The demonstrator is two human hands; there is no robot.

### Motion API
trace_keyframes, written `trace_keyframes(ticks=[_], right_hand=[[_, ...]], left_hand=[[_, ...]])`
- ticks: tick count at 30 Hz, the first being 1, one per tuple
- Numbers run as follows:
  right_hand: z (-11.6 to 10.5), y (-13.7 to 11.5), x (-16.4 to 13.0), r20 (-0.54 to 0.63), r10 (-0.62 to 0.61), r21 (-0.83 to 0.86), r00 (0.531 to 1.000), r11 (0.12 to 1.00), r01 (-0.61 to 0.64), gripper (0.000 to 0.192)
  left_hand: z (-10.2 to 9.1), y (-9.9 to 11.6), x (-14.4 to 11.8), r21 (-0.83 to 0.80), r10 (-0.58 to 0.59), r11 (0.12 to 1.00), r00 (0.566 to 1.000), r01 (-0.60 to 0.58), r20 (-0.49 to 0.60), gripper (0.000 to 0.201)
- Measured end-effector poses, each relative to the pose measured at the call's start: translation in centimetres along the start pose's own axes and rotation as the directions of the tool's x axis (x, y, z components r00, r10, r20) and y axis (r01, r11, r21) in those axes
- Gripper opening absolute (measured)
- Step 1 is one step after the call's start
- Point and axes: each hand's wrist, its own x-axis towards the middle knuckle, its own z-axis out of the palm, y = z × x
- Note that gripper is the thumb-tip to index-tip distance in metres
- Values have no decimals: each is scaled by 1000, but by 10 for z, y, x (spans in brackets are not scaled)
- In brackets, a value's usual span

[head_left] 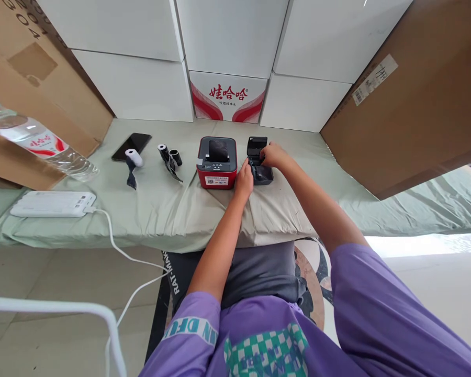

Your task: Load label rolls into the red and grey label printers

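Note:
A small black printer-like device (263,177) stands on the cloth with its lid (257,144) raised. My left hand (244,179) is closed against its left side, steadying it. From the right, my right hand (273,155) reaches in at the open compartment between lid and body. Its fingers are pinched together, and what they hold, if anything, is hidden. Just left of my left hand sits a red and black label printer (217,166), with a dark strip standing up from its top slot.
Black ribbon rolls (170,157), a white roll with a dark tail (134,158) and a phone (132,147) lie to the left. Farther left are a white power bank (54,203) with a cable and a water bottle (39,137). Cardboard boxes (419,94) flank the cloth-covered surface; white boxes stand behind.

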Motion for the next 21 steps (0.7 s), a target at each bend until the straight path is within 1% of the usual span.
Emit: trace_keyframes(ticks=[3,6,9,11,13,16,19,21], right_hand=[[-2,1,3,6,-72,-46,997,996,72,29],[-4,11,5,-7,-164,-26,986,986,164,29],[-9,24,3,-31,-203,77,979,976,204,30],[-16,29,-1,-71,-205,208,976,954,216,30],[-24,31,-7,-133,-208,386,969,890,244,30],[-38,26,-19,-242,-195,610,950,731,306,28],[-54,10,-29,-341,-180,707,923,597,378,31],[-66,-6,-34,-386,-205,740,899,514,435,34]], left_hand=[[1,-1,1,-10,13,1000,1000,-13,-7,56],[1,0,1,-33,19,999,1000,-19,-10,56],[1,0,1,-42,10,999,1000,-10,-4,56],[1,1,1,-42,4,999,1000,-4,-1,56],[0,1,1,-43,7,999,1000,-7,2,56],[0,1,0,-40,8,999,1000,-8,10,57],[0,0,-1,-37,-9,999,1000,10,12,57],[1,-1,0,-43,-14,999,1000,14,10,57]])
